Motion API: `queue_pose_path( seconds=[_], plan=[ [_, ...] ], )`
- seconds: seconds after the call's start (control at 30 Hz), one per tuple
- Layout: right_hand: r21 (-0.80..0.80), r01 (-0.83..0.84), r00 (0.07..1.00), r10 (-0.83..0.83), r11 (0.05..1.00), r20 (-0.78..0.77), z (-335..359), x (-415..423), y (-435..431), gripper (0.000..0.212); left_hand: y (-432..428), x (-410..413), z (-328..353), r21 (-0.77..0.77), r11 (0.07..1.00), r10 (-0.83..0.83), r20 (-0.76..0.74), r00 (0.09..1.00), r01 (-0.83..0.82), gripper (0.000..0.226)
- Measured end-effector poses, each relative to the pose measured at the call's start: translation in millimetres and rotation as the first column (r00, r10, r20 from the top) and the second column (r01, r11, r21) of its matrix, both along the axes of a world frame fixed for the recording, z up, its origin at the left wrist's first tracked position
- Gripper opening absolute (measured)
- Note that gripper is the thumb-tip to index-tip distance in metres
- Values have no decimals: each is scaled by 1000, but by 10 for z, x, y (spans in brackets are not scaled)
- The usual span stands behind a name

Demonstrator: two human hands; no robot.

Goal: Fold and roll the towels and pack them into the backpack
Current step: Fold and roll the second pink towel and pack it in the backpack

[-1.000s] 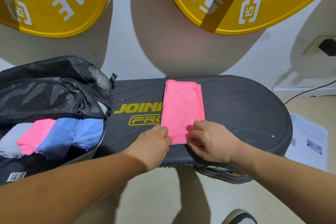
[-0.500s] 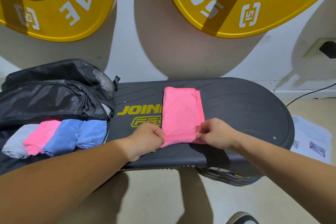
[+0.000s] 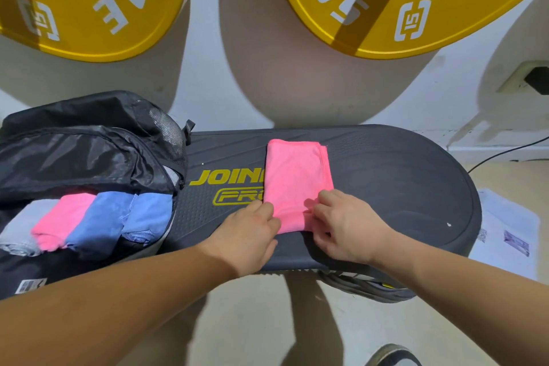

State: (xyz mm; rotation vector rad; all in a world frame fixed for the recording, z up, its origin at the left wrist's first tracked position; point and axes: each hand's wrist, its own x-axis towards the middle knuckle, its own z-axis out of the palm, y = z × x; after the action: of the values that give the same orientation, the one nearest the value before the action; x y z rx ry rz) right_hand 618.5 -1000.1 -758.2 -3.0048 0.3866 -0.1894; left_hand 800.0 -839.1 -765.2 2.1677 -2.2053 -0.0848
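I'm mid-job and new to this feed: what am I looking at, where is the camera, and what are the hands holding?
There is no machine: these are a person's two bare hands, filmed by one camera worn on the head, looking forward and down. The left hand and right hand grip the near end of a folded pink towel lying on a black platform. At left, an open backpack holds four rolled towels: grey, pink and two blue. Yellow weight plates are by the wall behind.
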Motion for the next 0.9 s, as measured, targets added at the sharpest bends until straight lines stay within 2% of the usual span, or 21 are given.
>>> queue_pose_path(
  seconds=[0.07, 0.1, 0.23, 0.3, 0.4, 0.47, 0.53, 0.63, 0.67, 0.7, 0.73, 0.77, 0.8, 0.83, 0.87, 0.9],
  plan=[
    [-28, 2, 999, -3, 1000, -37, -4, -36, -38, 39, -30, 32, -14, -35, 999, 10, -14, 1000, -11, 14],
    [-52, -6, 999, 5, 999, -37, -13, -46, -63, 39, -47, 35, -20, -31, 999, 33, -33, 999, -34, 12],
    [-71, -87, 996, 84, 994, -43, -52, -8, -78, 17, -94, 51, -32, -38, 999, 34, -90, 995, -38, 19],
    [15, -13, 999, 14, 1000, -38, -24, 21, -55, 9, -107, 72, 12, -9, 999, 49, -143, 988, -51, 21],
    [294, 177, 984, -174, 939, -35, 111, 52, -66, 5, -106, 117, 92, 94, 984, 169, -276, 946, -148, 15],
    [456, 269, 962, -261, 848, -83, 170, 61, -71, 3, -100, 123, 147, 208, 945, 323, -477, 817, -252, 9],
    [540, 360, 930, -341, 761, -139, 169, 63, -72, 9, -117, 97, 180, 315, 875, 482, -620, 619, -367, 11],
    [628, 458, 870, -461, 629, -173, 129, 93, -81, 13, -193, 65, 147, 457, 737, 648, -687, 329, -498, 15],
    [622, 490, 849, -497, 611, -180, 113, 110, -94, 8, -218, 59, 141, 488, 697, 677, -689, 259, -525, 14],
    [609, 521, 828, -527, 598, -190, 98, 129, -107, 6, -239, 61, 132, 490, 676, 689, -685, 236, -550, 12],
    [593, 548, 812, -546, 590, -207, 77, 147, -125, 6, -255, 82, 126, 447, 685, 684, -666, 297, -575, 11],
    [590, 566, 799, -559, 576, -221, 65, 164, -138, 8, -258, 109, 121, 360, 729, 654, -616, 439, -582, 11],
    [594, 575, 793, -564, 563, -232, 35, 176, -162, 9, -246, 133, 114, 235, 804, 576, -533, 620, -546, 13],
    [602, 575, 789, -569, 554, -231, 20, 184, -184, 10, -231, 148, 114, 77, 891, 438, -398, 806, -447, 13],
    [597, 578, 787, -573, 555, -229, 20, 189, -196, 12, -218, 147, 120, -65, 960, 252, -227, 941, -273, 15],
    [557, 577, 795, -569, 597, -213, 15, 185, -207, 14, -202, 125, 111, -137, 987, 80, -64, 995, -88, 18]
  ],
)
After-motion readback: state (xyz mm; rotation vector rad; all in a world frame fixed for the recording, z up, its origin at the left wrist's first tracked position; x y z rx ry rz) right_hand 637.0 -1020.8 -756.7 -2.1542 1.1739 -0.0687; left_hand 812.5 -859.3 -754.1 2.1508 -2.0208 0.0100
